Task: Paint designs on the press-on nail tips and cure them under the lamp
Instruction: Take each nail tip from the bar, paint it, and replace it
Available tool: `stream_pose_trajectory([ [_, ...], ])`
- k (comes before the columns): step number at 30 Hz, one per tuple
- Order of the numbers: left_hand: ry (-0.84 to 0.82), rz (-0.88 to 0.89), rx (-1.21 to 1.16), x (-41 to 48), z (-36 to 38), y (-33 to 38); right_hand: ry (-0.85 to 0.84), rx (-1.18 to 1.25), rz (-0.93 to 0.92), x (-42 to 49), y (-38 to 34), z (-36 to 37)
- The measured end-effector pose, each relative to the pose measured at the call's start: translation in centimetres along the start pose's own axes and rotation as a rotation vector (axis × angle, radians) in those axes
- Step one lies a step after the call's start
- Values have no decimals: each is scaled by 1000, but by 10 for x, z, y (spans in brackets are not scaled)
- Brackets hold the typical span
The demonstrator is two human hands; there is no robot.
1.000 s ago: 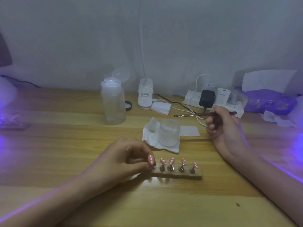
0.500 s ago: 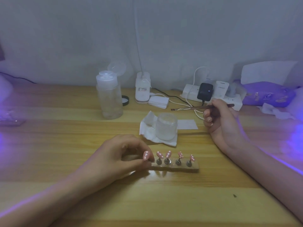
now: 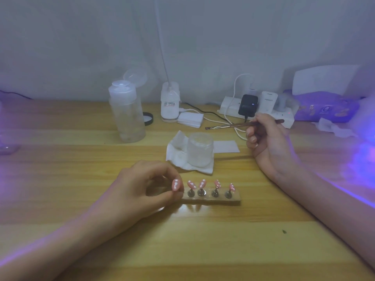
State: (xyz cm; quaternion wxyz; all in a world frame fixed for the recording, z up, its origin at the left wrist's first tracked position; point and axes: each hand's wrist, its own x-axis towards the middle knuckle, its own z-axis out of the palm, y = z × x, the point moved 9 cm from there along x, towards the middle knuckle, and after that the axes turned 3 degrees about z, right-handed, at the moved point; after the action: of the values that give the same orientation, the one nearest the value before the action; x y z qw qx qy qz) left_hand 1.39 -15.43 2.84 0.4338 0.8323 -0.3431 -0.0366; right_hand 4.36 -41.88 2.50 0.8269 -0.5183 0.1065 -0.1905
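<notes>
Left hand (image 3: 146, 189) sits near-centre on the table (image 3: 60, 179) with its fingers curled. Thumb and forefinger pinch the leftmost nail tip (image 3: 175, 185) at the left end of the wooden holder (image 3: 215, 198). Can't tell if that tip's stand is seated in the holder or lifted off it.

Four more nail tips (image 3: 202, 183) stand in a row on small metal stands along the holder. They are pink with white dots and all tilted. The holder lies flat on the table, long side left to right, just right of the left hand.

Right hand (image 3: 265, 138) is farther back and to the right, apart from the holder, palm side facing left. Its fingers are curled round the brush (image 3: 243, 125), gripped near the handle end. The brush lies roughly level in the air with its bristle end pointing left, above the table and touching nothing.

Frosted jar (image 3: 199, 149) sits on a white tissue (image 3: 180, 157), between the hands and just beyond the holder. A clear bottle (image 3: 126, 112) with its flip lid open stands far left of the jar. A power strip (image 3: 229, 106) with a black adapter (image 3: 248, 105) plugged into it lies along the far wall, behind the right hand. A purple pack (image 3: 324, 108) is at far right. Purple light spills in from the right and left edges; its source is not clear.
</notes>
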Motion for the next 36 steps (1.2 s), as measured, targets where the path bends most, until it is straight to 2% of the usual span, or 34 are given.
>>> stream_pose_trajectory([
  [6, -31, -11, -26, 5, 7, 5, -13, -4, 0, 1, 2, 0],
  [14, 17, 66, -56, 8, 11, 14, -20, -3, 1, 1, 2, 0],
  [17, 42, 190, 124, 6, 12, 27, -8, -3, -1, 1, 1, 0],
  [20, 145, 286, 261, 1, 5, 41, -7, -13, -10, 0, 0, 0],
  [23, 272, 388, 191, -5, -16, 58, -26, -46, -40, -2, -2, 2],
  [25, 324, 430, 61, -3, -36, 64, -69, -118, -110, -5, -7, 7],
  [28, 326, 317, -271, 13, -54, 47, -201, -320, -295, -17, -22, 26],
  [32, 300, 155, -309, 43, -43, 19, -332, -530, -451, -34, -34, 50],
  [36, 313, 104, -433, 66, -32, 5, -369, -602, -458, -41, -32, 58],
])
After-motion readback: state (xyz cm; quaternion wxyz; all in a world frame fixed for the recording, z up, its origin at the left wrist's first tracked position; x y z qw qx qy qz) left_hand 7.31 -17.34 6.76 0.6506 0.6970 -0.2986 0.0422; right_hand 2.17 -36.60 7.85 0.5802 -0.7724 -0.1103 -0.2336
